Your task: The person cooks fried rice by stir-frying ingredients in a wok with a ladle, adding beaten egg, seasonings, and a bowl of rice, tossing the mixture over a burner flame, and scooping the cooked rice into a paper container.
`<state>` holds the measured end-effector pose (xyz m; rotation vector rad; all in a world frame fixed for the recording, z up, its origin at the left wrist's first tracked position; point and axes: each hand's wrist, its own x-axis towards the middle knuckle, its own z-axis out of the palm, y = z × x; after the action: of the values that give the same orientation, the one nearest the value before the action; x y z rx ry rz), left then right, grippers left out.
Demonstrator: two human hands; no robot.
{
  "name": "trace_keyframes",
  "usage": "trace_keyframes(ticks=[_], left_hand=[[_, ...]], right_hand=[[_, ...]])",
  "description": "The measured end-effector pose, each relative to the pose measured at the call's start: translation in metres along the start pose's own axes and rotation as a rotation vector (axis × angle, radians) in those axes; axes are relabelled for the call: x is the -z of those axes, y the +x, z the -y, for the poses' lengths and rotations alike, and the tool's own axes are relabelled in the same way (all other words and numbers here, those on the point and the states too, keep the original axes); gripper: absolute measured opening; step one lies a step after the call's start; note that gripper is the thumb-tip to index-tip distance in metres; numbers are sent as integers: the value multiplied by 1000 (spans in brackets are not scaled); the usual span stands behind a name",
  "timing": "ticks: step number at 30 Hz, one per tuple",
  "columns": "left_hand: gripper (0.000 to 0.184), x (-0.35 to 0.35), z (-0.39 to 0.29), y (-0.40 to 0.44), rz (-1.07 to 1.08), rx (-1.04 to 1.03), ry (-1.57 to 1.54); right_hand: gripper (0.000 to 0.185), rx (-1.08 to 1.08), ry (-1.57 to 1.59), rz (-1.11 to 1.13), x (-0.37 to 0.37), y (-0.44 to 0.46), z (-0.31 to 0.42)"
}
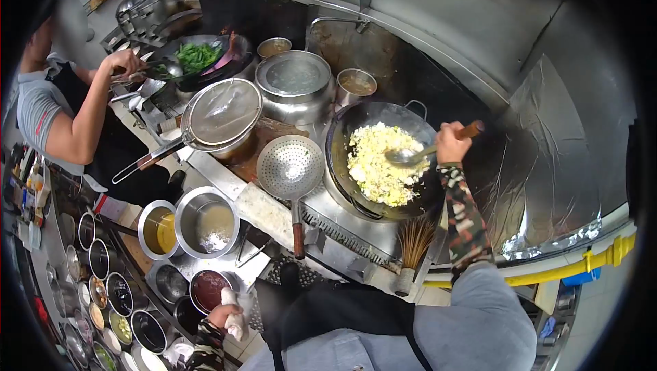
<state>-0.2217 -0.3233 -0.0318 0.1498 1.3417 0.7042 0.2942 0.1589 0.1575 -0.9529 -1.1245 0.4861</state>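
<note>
My right hand (449, 144) is closed round the wooden handle of a metal ladle (405, 157). The ladle's bowl rests among yellow and white fried rice (383, 172), apparently mixed with egg, inside a large dark wok (428, 200) on the stove. Low in the view, my left hand (222, 315) grips a white cloth (235, 322) beside a pot of dark red sauce (209, 289). Camouflage sleeves cover both forearms.
A perforated skimmer (291, 165) lies left of the wok, near a lidded pot (293, 75) and a mesh strainer (226, 112). A bamboo brush (413, 251) stands at the stove's front edge. At left, a co-worker (75, 111) holds a ladle over greens (197, 57).
</note>
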Motion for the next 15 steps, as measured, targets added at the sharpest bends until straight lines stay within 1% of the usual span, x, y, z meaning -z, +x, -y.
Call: trace_keyframes(ticks=[1,2,3,4,5,6,7,9,10,11,12,13,14,15], left_hand=[[26,-4,-18,-6,68,-182,293],[26,-11,-32,-16,62,-176,295],[27,-16,-44,-34,29,-221,295],[28,-28,-55,-37,1,-303,278],[26,-37,-57,-39,62,-243,12],[26,-33,-51,-30,61,-242,15],[28,-23,-38,-12,75,-231,-71],[32,-6,-1,29,104,-205,-254],[32,-19,-11,23,127,-207,-273],[31,-35,-21,16,151,-209,-292],[29,-66,-44,-10,176,-218,-237],[29,-35,-20,24,148,-179,-184],[34,11,10,74,106,-207,19],[36,13,6,75,112,-202,15]], right_hand=[[27,-38,-37,32,0,1,-15],[25,-43,-146,40,-7,14,3],[23,-47,-255,48,-15,27,25],[21,-157,-89,43,-36,32,62],[20,-30,85,-26,-29,25,48],[21,221,-209,-2,-15,31,-7],[21,477,-496,-52,0,39,-62],[19,128,-205,27,-27,50,-10],[18,-45,-69,27,-42,55,21],[20,-42,80,-4,-57,47,52],[24,-61,221,-39,-59,28,68],[20,-41,175,-96,-55,24,18],[18,-22,127,-153,-53,19,-29],[18,-128,133,-107,-51,23,-15]])
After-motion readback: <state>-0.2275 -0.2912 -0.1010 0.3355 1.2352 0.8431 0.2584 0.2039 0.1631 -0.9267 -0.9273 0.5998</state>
